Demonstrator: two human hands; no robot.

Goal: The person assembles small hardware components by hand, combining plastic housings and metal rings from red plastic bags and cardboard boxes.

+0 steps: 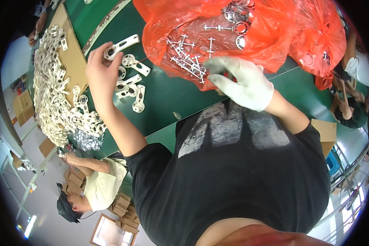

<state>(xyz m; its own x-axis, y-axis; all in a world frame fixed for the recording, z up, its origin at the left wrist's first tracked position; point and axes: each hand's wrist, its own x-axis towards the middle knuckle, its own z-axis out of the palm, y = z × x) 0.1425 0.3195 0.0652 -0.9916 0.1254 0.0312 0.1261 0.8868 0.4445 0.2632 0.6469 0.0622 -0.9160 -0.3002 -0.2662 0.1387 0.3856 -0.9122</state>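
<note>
My bare left hand (pixel 101 70) is closed on a white plastic part (pixel 128 42) with a round ring at one end and a flat slotted arm. Several similar white parts (pixel 138 99) lie on the green table just right of that hand. My right hand (pixel 245 82), in a pale glove, hovers at the near edge of an opened red plastic bag (pixel 270 45). Its thumb and curved fingers are apart, and nothing shows between them. Beside its fingertips, thin silvery cross-shaped pieces (pixel 184 57) lie scattered on the red plastic.
A large heap of white parts (pixel 49 94) covers the left of the table, by a cardboard sheet (pixel 71 39). Round rings (pixel 241 28) lie deeper in the bag. A second, bunched red bag (pixel 320 37) stands right. A co-worker in a yellow shirt (pixel 104 184) works at lower left.
</note>
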